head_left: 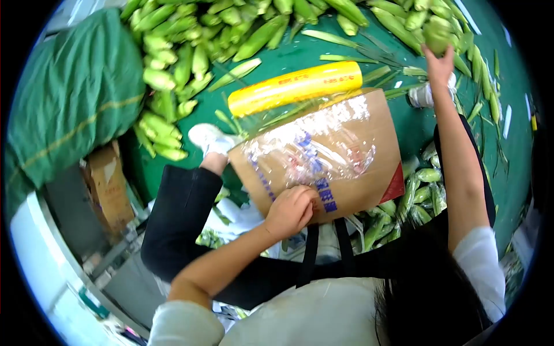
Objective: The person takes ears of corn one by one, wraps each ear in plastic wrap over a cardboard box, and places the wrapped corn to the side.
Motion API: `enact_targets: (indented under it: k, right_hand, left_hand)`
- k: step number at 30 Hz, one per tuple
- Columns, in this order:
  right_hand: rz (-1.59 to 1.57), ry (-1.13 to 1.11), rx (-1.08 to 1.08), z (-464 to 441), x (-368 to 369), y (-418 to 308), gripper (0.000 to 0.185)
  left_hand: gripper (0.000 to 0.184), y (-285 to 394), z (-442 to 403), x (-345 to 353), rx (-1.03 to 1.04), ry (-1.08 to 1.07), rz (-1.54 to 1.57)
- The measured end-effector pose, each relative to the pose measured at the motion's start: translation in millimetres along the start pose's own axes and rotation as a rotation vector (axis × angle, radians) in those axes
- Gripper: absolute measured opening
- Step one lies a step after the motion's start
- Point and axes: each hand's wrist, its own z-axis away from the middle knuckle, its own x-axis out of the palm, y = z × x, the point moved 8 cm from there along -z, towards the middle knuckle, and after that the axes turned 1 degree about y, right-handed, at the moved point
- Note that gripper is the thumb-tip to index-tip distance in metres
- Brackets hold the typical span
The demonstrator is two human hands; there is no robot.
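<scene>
My right hand (441, 68) reaches out to the upper right, its fingers wrapped round an ear of corn (437, 36) in its green husk. My left hand (293, 209) rests over the near part of a cardboard sheet (378, 130), with its fingers curled together. What those fingers pinch, if anything, is hidden. Clear plastic film (340, 150) lies shiny and wrinkled over the cardboard, which sits tilted between my legs. Just beyond its far edge lies a yellow roll (294, 87) of wrapping film.
Heaps of husked-green corn ears (231, 23) spread across the green floor (277, 49) at the back and right. A bulky green sack (75, 92) stands at left, above a cardboard box (109, 184). Film-wrapped corn (424, 193) lies beside my right leg.
</scene>
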Motion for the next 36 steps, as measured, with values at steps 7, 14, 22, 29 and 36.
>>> enact_targets:
  k: [7, 14, 22, 29, 36]
  right_hand:
    - [-0.253, -1.006, -0.644, 257.0, 7.2, -300.3, 0.07]
    - [0.114, -0.979, -0.683, 350.9, 20.0, -261.9, 0.061]
    - [0.333, -0.525, -0.05, 306.8, -42.8, -192.1, 0.061]
    - [0.482, -0.864, 0.346, 315.5, -40.3, -133.7, 0.036]
    - [-0.721, -0.796, 0.944, 275.5, -62.3, -133.5, 0.019]
  left_hand:
    - [0.07, -64.4, 67.4, -33.7, -0.291, 0.142, -0.443]
    - [0.019, -72.5, 71.6, -14.4, 0.118, -0.05, -0.507]
    - [0.019, -36.3, 9.0, -48.9, 0.186, 0.348, -0.444]
    - [0.045, -60.7, -18.7, -13.2, 0.043, 0.311, -0.359]
    - [0.057, -65.2, -13.8, -16.2, 0.152, 0.305, -0.44]
